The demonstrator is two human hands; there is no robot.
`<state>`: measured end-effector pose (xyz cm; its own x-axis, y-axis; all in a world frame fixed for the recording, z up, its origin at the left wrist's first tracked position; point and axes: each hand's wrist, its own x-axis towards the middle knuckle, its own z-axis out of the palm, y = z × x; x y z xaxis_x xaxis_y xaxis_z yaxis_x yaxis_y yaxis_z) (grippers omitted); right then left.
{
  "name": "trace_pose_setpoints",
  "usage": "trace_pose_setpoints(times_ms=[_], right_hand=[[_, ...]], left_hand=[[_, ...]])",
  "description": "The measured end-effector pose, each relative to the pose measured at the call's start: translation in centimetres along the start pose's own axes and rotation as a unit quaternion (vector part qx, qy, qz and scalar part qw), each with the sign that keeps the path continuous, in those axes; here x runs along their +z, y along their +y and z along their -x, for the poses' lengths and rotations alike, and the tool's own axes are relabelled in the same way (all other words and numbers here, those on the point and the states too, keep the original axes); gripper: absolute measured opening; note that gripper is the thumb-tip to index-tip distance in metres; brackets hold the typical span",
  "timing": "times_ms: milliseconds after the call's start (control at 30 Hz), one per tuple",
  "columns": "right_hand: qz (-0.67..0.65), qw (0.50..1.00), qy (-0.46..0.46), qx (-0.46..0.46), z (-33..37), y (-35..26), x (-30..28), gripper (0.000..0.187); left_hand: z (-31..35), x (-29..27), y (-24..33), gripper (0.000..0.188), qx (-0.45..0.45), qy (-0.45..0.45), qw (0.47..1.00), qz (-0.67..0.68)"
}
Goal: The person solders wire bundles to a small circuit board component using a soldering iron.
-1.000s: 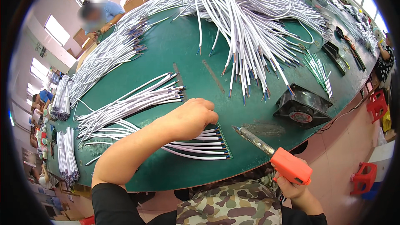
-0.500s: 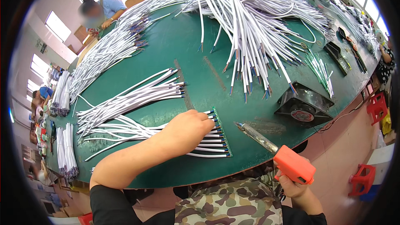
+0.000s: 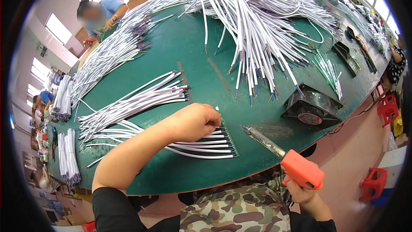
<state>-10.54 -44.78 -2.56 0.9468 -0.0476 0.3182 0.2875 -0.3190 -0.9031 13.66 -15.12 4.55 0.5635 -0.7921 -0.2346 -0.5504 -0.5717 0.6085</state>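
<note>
My left hand [image 3: 198,121] is closed, fingers curled down over the upper part of a narrow green circuit board strip [image 3: 230,136]. What the fingertips pinch is hidden beneath the hand. Several white cables [image 3: 201,151] lie side by side with their stripped, coloured wire ends along the strip's left edge; my forearm crosses over them. My right hand [image 3: 301,191] grips a soldering iron [image 3: 304,169] by its red handle. The iron's metal tip points up and left, to the right of the strip and apart from it.
Left of the strip lies a loose bundle of white cables [image 3: 133,100]. A large cable pile [image 3: 257,30] spreads over the far side of the green table [image 3: 180,38]. At right are a black fan [image 3: 312,107], thin green strips [image 3: 328,71] and a black tray [image 3: 346,59]. A person sits far left.
My left hand has shifted slightly up along the strip, uncovering more cable ends below it. The soldering iron in my right hand has hardly moved.
</note>
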Motion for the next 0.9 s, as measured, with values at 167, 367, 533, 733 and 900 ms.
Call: trace_pose_setpoints(times_ms=[167, 367, 533, 733, 900], right_hand=[[0.019, 0.999, 0.026, -0.003, -0.1, 0.2, 0.5, 0.029], [-0.014, 1.0, 0.018, 0.0, -0.8, -0.1, 0.3, 0.025], [-0.013, 1.0, 0.028, -0.007, -1.2, -0.8, 0.9, 0.023], [-0.025, 0.999, 0.032, -0.005, -0.8, -0.7, 0.9, 0.021], [-0.009, 0.999, 0.052, -0.007, -0.1, -0.5, 0.8, 0.019]], left_hand=[[-0.3, -0.1, 0.3, 0.011, 0.078, 0.031, 0.992, -0.095], [0.0, 1.5, 0.5, 0.009, 0.079, 0.059, 0.984, -0.149], [2.4, 3.6, 0.5, 0.012, 0.015, 0.164, 0.984, -0.066], [2.2, 2.5, 2.0, 0.013, 0.077, 0.045, 0.968, -0.236], [1.6, 2.7, 4.5, 0.015, 0.062, -0.008, 0.942, -0.33]])
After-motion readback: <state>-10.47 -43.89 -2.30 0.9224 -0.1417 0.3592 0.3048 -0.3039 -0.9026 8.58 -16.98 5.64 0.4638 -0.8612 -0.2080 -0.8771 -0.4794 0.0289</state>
